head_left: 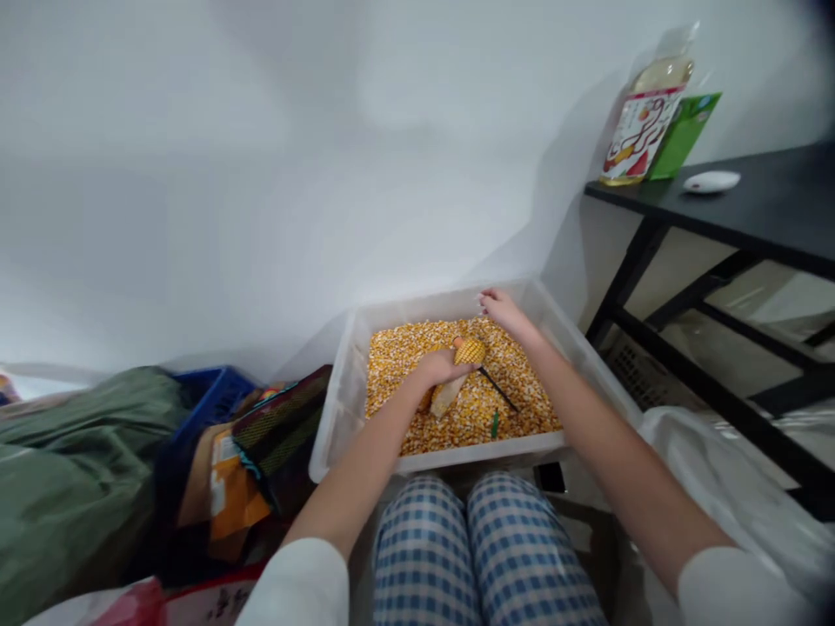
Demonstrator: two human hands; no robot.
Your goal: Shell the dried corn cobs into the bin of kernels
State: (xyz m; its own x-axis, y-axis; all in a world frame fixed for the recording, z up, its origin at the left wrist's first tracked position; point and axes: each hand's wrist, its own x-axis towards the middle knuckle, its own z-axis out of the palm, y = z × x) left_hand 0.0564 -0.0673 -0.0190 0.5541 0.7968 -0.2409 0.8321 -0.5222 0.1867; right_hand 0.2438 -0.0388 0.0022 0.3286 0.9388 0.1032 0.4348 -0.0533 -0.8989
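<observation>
One seemingly half-stripped yellow corn cob (pixel 464 358)

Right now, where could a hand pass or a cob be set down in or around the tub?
Inside the white tub, loose kernels lie bare along its left wall, and again by the near wall right of the green-tipped tool. The middle is crowded: left hand grips a corn cob, right hand touches the far rim.
</observation>
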